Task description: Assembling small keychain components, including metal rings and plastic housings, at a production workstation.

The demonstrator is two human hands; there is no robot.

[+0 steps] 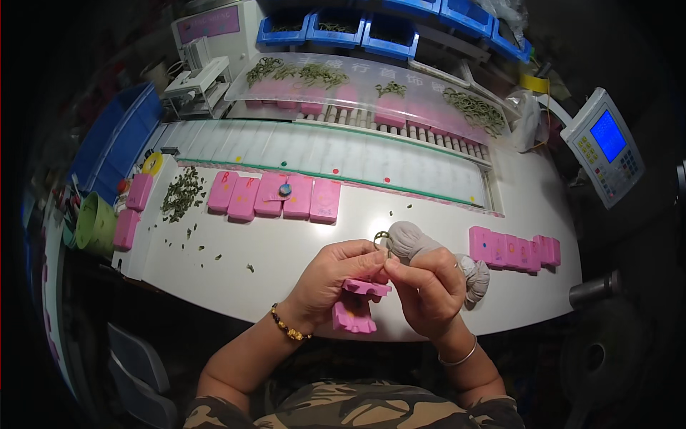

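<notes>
In front of me, my left hand (339,268) is closed round a pink rubber mould (355,317), whose two parts stand apart below the fingers. My right hand (430,286) pinches a thin dark green ring-shaped piece (381,236) that rises above my fingertips. The left thumb and fingers meet the piece at its lower end too, so both hands' tips nearly touch. Just beyond the hands lies a grey-white cloth bundle (407,239), with a second one (474,279) beside my right hand. Part of the mould is hidden by the left palm.
Pink mould blocks (241,198) stand in a row at left, more (504,250) at right. Small green bits (182,194) lie scattered on the white table (286,250). Behind are a green-edged conveyor (314,146), a clear cover (357,82) bearing green pieces, blue bins (336,27) and a control panel (607,146).
</notes>
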